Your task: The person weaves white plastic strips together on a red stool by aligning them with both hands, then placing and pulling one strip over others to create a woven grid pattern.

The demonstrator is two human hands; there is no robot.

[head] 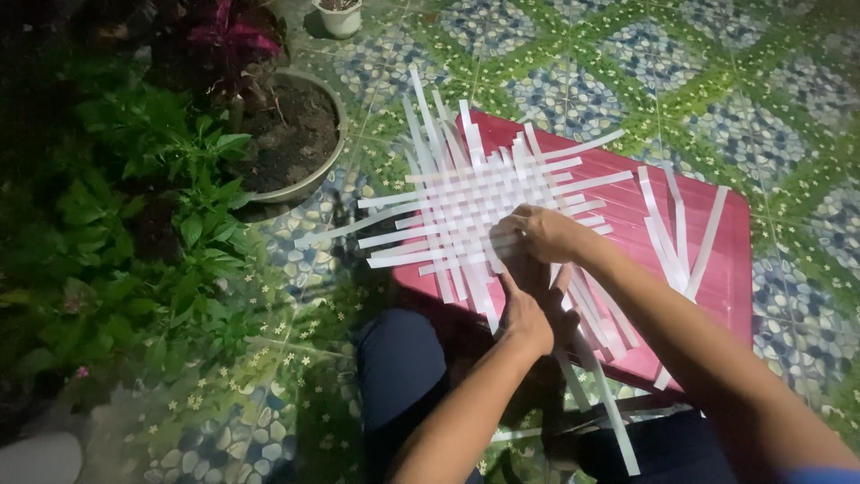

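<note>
1. Nearest the camera, the person's legs in dark blue trousers (394, 376) are showing at the bottom edge, spread either side of a low red plastic table (627, 193) that is standing on a floor of blue, white and green patterned tiles (761, 125).
2. The left hand (527, 315) is reaching up from below, palm down at the near edge of the weaving; its fingers (512, 289) are lying stretched and pressing on the white strips, though whether they are pinching one cannot be told.
3. The right hand (540, 233) is coming in from the right, just beyond the left hand, with its fingers curled down onto the weave and seeming to be gripping a strip at the mat's near right corner; the exact hold is hidden under the knuckles.
4. The flat mat of interwoven white paper-like strips (475, 211) is lying on the left part of the red table, its loose ends fanning out past the table's left edge and over the tiles.
5. A few loose white strips (676, 237) are lying apart on the right of the table, well clear of both hands.
6. Farther left, a round grey pot of dark soil (300, 134) is sitting beside leafy green plants (170, 206), and a small white pot (340, 18) is standing at the top edge.
</note>
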